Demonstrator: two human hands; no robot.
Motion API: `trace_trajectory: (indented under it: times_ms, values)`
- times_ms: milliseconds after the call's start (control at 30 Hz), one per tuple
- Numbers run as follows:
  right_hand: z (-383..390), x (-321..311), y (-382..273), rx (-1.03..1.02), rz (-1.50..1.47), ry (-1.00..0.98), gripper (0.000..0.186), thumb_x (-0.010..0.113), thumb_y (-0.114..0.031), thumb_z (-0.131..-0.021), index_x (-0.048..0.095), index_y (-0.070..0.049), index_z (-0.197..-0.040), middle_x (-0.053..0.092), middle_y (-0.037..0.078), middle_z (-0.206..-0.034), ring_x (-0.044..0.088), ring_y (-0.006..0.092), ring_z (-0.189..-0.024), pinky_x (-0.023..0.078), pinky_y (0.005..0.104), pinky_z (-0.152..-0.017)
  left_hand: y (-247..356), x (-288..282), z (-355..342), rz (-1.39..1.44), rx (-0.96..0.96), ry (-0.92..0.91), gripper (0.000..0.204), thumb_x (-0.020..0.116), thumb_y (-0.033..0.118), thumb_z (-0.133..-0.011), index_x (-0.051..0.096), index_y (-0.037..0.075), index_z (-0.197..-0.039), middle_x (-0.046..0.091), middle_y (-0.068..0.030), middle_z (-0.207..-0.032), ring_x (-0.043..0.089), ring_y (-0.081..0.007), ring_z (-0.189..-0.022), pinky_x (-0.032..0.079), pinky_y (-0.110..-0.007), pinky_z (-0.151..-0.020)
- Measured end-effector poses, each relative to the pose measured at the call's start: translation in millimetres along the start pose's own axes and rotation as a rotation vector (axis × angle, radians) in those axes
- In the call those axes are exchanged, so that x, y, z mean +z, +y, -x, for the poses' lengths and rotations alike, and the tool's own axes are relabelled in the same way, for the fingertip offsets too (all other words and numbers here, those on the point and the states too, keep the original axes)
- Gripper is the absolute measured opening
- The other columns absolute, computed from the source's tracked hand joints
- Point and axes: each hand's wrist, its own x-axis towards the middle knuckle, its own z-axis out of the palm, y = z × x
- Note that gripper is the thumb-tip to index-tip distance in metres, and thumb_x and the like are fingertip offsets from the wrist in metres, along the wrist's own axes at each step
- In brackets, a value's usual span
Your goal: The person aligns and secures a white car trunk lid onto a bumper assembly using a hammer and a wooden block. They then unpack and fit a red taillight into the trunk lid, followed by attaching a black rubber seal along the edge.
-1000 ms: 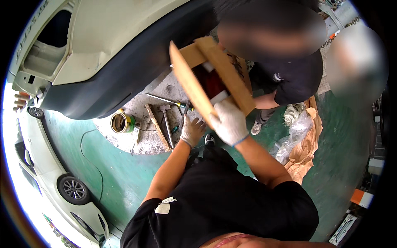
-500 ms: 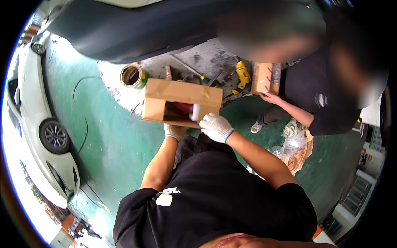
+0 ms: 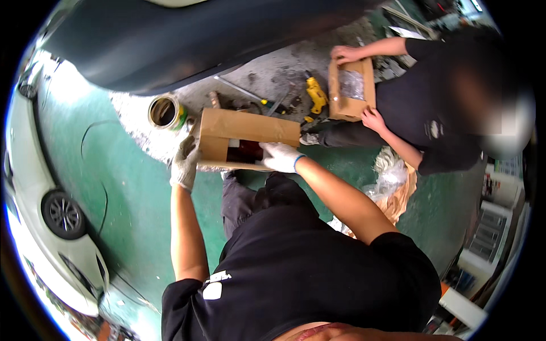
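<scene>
A gloved left hand (image 3: pixel 185 165) cups the left end of an open cardboard box (image 3: pixel 245 139), fingers curled around its edge, while the gloved right hand (image 3: pixel 280 157) reaches into the opening at the front, fingers closed over a dark red item (image 3: pixel 245 152) inside; how firmly it grips cannot be told. Both bare forearms rise from the lower edge, the left nearly straight up, the right angled in from the elbow, holding the box in the air above the person's dark trousers and the green floor (image 3: pixel 131 199). Just beyond the box, on a grey, worn patch of floor, stand an open tin can (image 3: pixel 164 111) and a yellow power drill (image 3: pixel 316 95) among scattered hand tools. To the right a co-worker in black crouches, both bare hands on a second, smaller cardboard box (image 3: pixel 351 90). Crumpled clear plastic and brown paper (image 3: pixel 392 182) lie beside them. A dark car body (image 3: pixel 187 40) arches across the top; a white car (image 3: pixel 51 216) sits at far left
</scene>
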Motion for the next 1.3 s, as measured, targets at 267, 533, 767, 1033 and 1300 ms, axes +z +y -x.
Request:
trace_trajectory:
  times_ms: [267, 533, 767, 1033, 1300]
  values:
    - [19.4, -20.3, -8.7, 0.123, 0.204, 0.266, 0.115, 0.089, -0.042, -0.075, 0.029, -0.017, -0.170, 0.031, 0.023, -0.172, 0.041, 0.0485, -0.151, 0.042, 0.0512, -0.123, 76.9, 43.1, 0.0, -1.286, 0.085, -0.523, 0.106, 0.090, 0.047, -0.070, 0.048, 0.008, -0.159, 0.059, -0.0257, -0.145, 0.061, -0.0419, -0.130, 0.051, -0.045, -0.112]
    - [-29.0, -6.7, 13.4, 0.185, 0.242, 0.079, 0.105, 0.087, -0.032, -0.079, 0.032, -0.013, -0.166, 0.037, 0.023, -0.170, 0.055, 0.0394, -0.144, 0.055, 0.0498, -0.110, 60.5, 128.6, 2.9, -1.570, 0.013, -0.313, 0.136, 0.090, 0.069, -0.061, 0.031, 0.010, -0.168, 0.049, -0.0224, -0.157, 0.050, -0.0414, -0.144, 0.044, -0.048, -0.119]
    - [-62.0, 11.2, -2.8, 0.090, 0.352, 0.078, 0.088, 0.085, -0.028, -0.082, 0.047, -0.015, -0.160, 0.055, 0.018, -0.158, 0.058, 0.0340, -0.143, 0.055, 0.0499, -0.109, 26.0, 132.7, -13.9, -1.626, 0.269, -0.277, 0.116, 0.083, 0.063, -0.068, 0.039, 0.018, -0.165, 0.042, -0.0146, -0.168, 0.037, -0.0371, -0.156, 0.030, -0.047, -0.130]
    - [-87.5, -2.1, -18.4, 0.096, 0.223, 0.035, 0.082, 0.082, -0.027, -0.081, 0.053, -0.016, -0.157, 0.054, 0.017, -0.160, 0.053, 0.0346, -0.147, 0.048, 0.0493, -0.117, 38.7, 137.6, -2.5, -1.557, -0.006, -0.248, 0.123, 0.091, 0.064, -0.066, 0.036, 0.019, -0.167, 0.041, -0.0129, -0.170, 0.037, -0.0341, -0.157, 0.035, -0.044, -0.128]
    - [-85.7, 22.8, 4.5, 0.001, 0.133, 0.040, 0.077, 0.083, -0.026, -0.075, 0.061, -0.015, -0.149, 0.058, 0.017, -0.157, 0.053, 0.0353, -0.147, 0.044, 0.0475, -0.121, -10.8, 112.2, -21.7, -1.468, 0.183, -0.183, 0.114, 0.086, 0.068, -0.069, 0.044, 0.018, -0.163, 0.049, -0.0132, -0.163, 0.046, -0.0323, -0.151, 0.039, -0.043, -0.124]
